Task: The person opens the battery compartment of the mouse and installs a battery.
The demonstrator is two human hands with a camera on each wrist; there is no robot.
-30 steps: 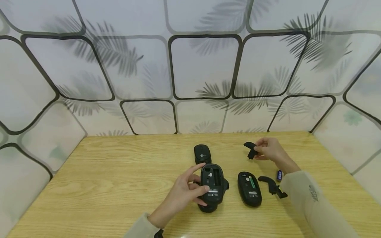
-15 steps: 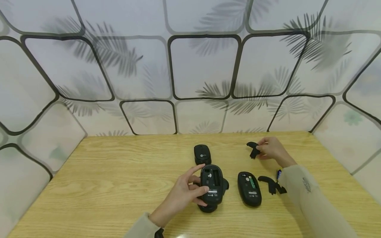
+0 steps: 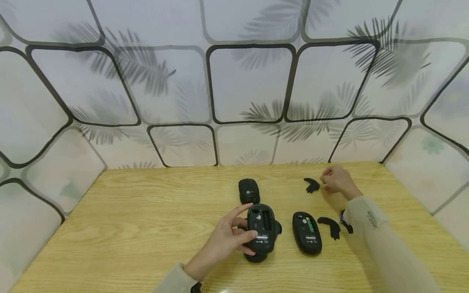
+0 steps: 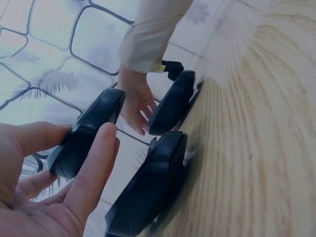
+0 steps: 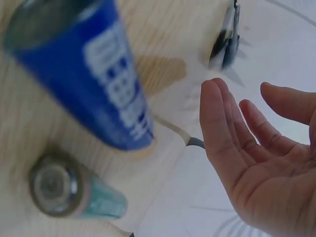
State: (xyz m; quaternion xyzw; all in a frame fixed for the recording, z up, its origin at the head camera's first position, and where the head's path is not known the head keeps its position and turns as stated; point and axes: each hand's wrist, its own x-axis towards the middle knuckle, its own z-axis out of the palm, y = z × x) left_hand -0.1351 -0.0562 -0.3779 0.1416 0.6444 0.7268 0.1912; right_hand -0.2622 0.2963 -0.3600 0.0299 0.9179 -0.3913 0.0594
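Observation:
My left hand (image 3: 223, 240) grips a black computer mouse (image 3: 261, 234), underside up, its battery slot uncovered. Another black mouse (image 3: 256, 258) lies mostly hidden below it; the left wrist view shows a gap between the held mouse (image 4: 91, 131) and the lower mouse (image 4: 153, 182). At the back right, a curved black mouse cover (image 3: 312, 186) lies on the table. Just right of that cover, my right hand (image 3: 338, 181) holds nothing. In the right wrist view the thumb and fingers of this hand (image 5: 261, 153) stand apart.
An upturned mouse (image 3: 307, 240) with a green battery lies right of centre, near a second curved cover (image 3: 331, 224). A third mouse (image 3: 249, 189) stands behind. By my right sleeve are a blue battery (image 5: 98, 74) and a green one (image 5: 101, 200).
My right hand has let go of the curved cover, which now lies on the table, and has drawn slightly right and back. The left hand keeps its hold on the mouse.

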